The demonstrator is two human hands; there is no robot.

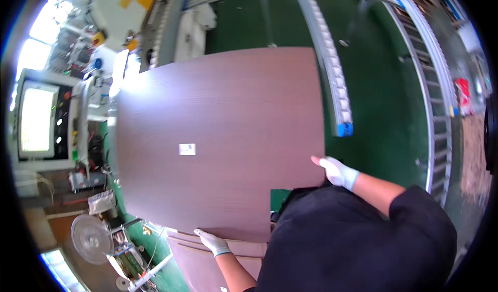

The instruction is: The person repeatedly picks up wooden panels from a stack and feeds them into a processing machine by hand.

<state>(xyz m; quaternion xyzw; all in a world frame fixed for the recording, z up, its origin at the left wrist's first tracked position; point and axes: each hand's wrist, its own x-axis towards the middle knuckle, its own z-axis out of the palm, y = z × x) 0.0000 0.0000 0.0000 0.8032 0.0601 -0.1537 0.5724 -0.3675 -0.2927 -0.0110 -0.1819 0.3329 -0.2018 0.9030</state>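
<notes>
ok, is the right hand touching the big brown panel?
Touching. In the head view, the right hand has its thumb lapped over the edge of the brown panel.

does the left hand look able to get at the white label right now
Probably yes: nothing covers the white label on the brown panel, though the left hand would first have to leave the panel's edge.

Left hand (211, 241): grips near edge of brown panel (228, 120)
Right hand (338, 172): grips panel's right edge
Sticker (187, 149): on panel
</notes>
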